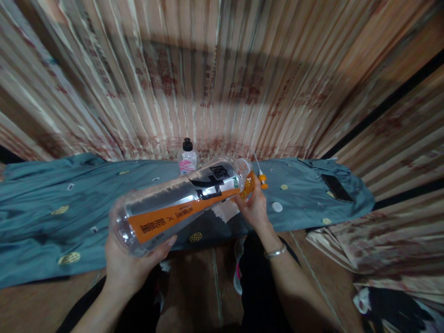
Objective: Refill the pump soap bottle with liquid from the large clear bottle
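Note:
My left hand grips the base end of a large clear plastic bottle with an orange and black label. The bottle is tilted, its neck pointing to the right and upward in view. At that neck, my right hand is closed around a small orange translucent container, whose opening meets or sits close to the bottle's mouth. Just beyond the right hand lies an orange spray or pump top with a thin white tube. A round white cap rests on the cloth close by.
A clear bottle with a black cap stands behind the large one. White tissue lies beneath the hands. A black phone is at the right of the green cloth. Pleated curtain rises behind; tiled floor shows below.

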Tool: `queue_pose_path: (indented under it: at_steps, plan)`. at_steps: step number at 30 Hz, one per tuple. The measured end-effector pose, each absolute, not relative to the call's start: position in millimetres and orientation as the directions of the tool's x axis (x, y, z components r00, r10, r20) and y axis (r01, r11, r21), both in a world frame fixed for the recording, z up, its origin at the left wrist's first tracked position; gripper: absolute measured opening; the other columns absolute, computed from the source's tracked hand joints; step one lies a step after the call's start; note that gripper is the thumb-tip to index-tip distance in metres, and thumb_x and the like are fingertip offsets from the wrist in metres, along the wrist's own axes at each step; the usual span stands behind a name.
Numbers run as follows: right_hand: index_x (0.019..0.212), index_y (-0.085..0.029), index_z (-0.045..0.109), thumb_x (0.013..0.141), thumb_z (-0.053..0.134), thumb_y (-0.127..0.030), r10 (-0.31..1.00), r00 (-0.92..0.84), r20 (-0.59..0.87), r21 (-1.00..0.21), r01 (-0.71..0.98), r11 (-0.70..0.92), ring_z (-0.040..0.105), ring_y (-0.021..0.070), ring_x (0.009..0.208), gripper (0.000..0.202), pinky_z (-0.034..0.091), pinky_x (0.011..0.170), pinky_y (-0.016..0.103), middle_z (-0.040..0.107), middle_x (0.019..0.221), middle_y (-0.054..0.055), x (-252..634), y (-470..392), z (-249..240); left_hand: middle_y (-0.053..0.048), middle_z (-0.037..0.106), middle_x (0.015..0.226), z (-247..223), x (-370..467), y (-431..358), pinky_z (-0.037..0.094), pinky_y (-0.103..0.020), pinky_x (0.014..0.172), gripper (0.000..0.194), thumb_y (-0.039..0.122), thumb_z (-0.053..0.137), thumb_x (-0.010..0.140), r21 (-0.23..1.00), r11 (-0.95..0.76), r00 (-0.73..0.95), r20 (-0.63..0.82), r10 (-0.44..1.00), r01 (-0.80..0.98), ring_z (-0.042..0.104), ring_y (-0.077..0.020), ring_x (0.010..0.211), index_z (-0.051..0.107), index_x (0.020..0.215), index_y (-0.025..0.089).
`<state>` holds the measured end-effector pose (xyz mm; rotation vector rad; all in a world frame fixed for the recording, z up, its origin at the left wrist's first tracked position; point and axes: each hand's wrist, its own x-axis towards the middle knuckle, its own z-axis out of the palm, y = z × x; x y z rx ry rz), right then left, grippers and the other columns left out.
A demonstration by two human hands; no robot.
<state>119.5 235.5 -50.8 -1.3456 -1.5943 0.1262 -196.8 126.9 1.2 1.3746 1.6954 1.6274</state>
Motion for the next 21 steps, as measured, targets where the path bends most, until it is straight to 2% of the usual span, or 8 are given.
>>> queue_pose_path:
  at_steps: [3, 11, 16, 21]
  plan:
    - [0.163, -0.017, 0.045, 0.094, 0.075, -0.049, 0.778, 0.124, 0.615, -0.611, 0.699, 0.371, 0.075, 0.0372, 0.134, 0.082, 0.066, 0.108, 0.056, 0.072, 0.15, 0.022, 119, 235, -51, -0.014, 0.077, 0.127, -2, -201, 128, 0.055, -0.065, 0.122, 0.097, 0.041, 0.104, 0.048, 0.913, -0.189, -0.407, 0.337, 0.849, 0.362, 0.073, -0.0458, 0.135, 0.065, 0.134, 0.018]
    - [0.161, -0.014, 0.049, 0.093, 0.076, -0.048, 0.768, 0.128, 0.627, -0.614, 0.688, 0.386, 0.073, 0.0388, 0.136, 0.08, 0.065, 0.109, 0.057, 0.072, 0.149, 0.024, 119, 237, -52, -0.013, 0.078, 0.126, 5, -196, 127, 0.056, -0.064, 0.121, 0.087, 0.04, 0.103, 0.049, 0.91, -0.194, -0.4, 0.342, 0.85, 0.365, 0.074, -0.0452, 0.134, 0.068, 0.125, 0.02]
    - [0.161, -0.015, 0.049, 0.092, 0.077, -0.047, 0.773, 0.129, 0.621, -0.623, 0.681, 0.386, 0.073, 0.0395, 0.136, 0.082, 0.064, 0.111, 0.058, 0.071, 0.151, 0.024, 120, 237, -52, -0.015, 0.078, 0.127, 14, -187, 129, 0.052, -0.066, 0.125, 0.096, 0.042, 0.104, 0.04, 0.933, -0.189, -0.459, 0.32, 0.829, 0.307, 0.07, -0.0486, 0.139, 0.065, 0.124, 0.019]
    - [0.161, -0.014, 0.049, 0.092, 0.076, -0.047, 0.776, 0.128, 0.617, -0.62, 0.687, 0.379, 0.074, 0.0384, 0.134, 0.081, 0.065, 0.109, 0.057, 0.072, 0.149, 0.024, 120, 236, -51, -0.013, 0.077, 0.126, 11, -188, 129, 0.049, -0.066, 0.128, 0.1, 0.042, 0.104, 0.044, 0.92, -0.211, -0.425, 0.344, 0.837, 0.329, 0.067, -0.0474, 0.144, 0.064, 0.133, 0.02]
